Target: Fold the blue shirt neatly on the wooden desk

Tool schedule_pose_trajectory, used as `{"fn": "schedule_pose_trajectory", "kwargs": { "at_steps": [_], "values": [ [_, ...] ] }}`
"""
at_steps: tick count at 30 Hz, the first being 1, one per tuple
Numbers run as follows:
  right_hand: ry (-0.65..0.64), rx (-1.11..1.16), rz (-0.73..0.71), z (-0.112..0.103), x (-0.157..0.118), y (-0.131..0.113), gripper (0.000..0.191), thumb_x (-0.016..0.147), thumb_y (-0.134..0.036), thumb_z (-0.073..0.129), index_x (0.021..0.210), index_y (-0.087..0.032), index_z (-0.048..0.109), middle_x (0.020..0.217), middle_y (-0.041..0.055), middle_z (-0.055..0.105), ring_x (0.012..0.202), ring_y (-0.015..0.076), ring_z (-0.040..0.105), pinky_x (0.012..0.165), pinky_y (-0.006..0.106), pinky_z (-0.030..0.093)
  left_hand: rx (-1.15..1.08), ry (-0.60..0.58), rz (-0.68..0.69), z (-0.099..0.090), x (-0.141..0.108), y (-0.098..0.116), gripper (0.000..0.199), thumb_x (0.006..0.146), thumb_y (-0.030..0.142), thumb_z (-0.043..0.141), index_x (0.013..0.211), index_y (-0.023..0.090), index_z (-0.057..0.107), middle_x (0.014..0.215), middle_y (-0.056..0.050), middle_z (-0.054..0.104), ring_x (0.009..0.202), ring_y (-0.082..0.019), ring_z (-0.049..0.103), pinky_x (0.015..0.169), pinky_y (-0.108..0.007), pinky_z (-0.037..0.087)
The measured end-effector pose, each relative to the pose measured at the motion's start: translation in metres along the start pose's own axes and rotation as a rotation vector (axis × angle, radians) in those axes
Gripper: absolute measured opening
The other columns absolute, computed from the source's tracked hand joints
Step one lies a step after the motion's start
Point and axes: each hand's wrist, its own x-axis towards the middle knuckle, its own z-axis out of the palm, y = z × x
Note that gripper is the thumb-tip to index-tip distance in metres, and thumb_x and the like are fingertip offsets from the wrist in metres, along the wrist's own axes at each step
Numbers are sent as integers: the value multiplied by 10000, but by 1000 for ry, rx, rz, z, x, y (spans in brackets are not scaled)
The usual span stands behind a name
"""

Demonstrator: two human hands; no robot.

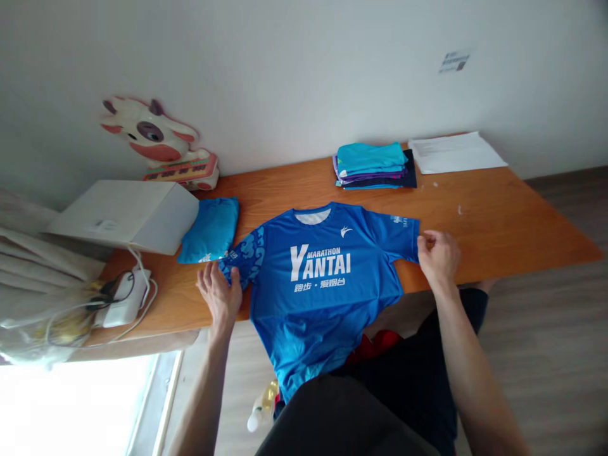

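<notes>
A blue T-shirt (323, 304) with white "Marathon Yantai" lettering lies face up on the wooden table, collar toward the wall. Its lower part hangs over the front edge toward my lap. My left hand (221, 292) is at the patterned sleeve on the left, fingers spread and thumb apart, seemingly resting on the cloth. At the other sleeve, my right hand (439, 256) has its fingers curled and pinches the hem. Just beyond my left hand lies a folded bright blue garment (211, 228).
Folded clothes (373, 166) are stacked by the wall, beside white papers (456, 152). On the left are a white box (123, 212), a cow-shaped toy keyboard (161, 142) and a white power strip (127, 299) with cables. A bottle (263, 405) is below the wooden table (513, 221).
</notes>
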Motion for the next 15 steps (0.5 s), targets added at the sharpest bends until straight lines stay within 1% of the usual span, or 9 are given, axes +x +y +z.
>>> {"fn": "schedule_pose_trajectory", "kwargs": {
  "at_steps": [1,2,3,4,5,8,10,12,15],
  "values": [
    [-26,-72,12,-3,3,10,477,1009,-540,543,1225,-157,727,1155,210,732,1111,386,650,1012,582,478,71,-39,-34,-3,-3,-14,717,994,571,614,1540,121,497,1653,-248,436,1596,-463,258,1290,-701,185],
    [-53,-127,15,-3,8,16,515,998,-576,556,1237,-151,724,1175,222,721,1119,398,639,1000,589,472,117,-68,-60,-3,-5,-25,765,974,580,629,1545,94,477,1671,-272,393,1607,-486,206,1285,-727,162],
    [-73,-163,9,-1,13,18,548,986,-606,568,1244,-146,720,1193,230,710,1126,403,629,992,589,467,138,-85,-77,-2,-4,-33,778,958,578,638,1532,78,477,1669,-288,381,1606,-496,194,1281,-733,162],
    [-86,-182,-2,3,18,16,565,977,-621,578,1242,-142,717,1204,235,700,1129,403,622,989,585,463,137,-88,-78,1,-1,-37,754,947,565,644,1501,74,498,1645,-294,404,1594,-490,224,1282,-719,187],
    [-93,-187,-12,8,23,12,553,974,-617,582,1221,-141,719,1205,236,694,1129,399,617,988,577,461,121,-79,-70,4,3,-38,695,939,543,647,1450,85,535,1600,-288,454,1568,-473,287,1279,-692,229],
    [-119,-173,-25,26,36,-3,422,993,-525,551,1078,-153,732,1168,233,691,1121,388,614,980,556,468,59,-45,-62,13,18,-31,404,922,458,642,1201,166,641,1354,-221,629,1391,-412,508,1227,-628,358],
    [-140,-147,-29,35,41,-9,365,1002,-472,522,1022,-163,715,1159,232,691,1125,386,617,981,548,476,16,-26,-100,16,25,-25,269,922,432,636,1066,205,646,1182,-170,677,1258,-386,591,1175,-610,417],
    [-143,-66,-7,39,43,-9,339,1006,-454,503,1057,-170,682,1136,223,697,1119,378,630,985,530,487,-68,3,-174,18,28,-20,248,934,444,641,1038,218,635,1065,-123,684,1121,-351,644,1103,-580,480],
    [-134,150,74,39,44,-5,335,1011,-485,489,1136,-201,613,1109,188,706,1089,355,655,974,498,509,-264,74,-276,19,29,-17,304,940,469,681,1102,222,612,995,-71,682,958,-278,681,982,-487,553]
  ]
}}
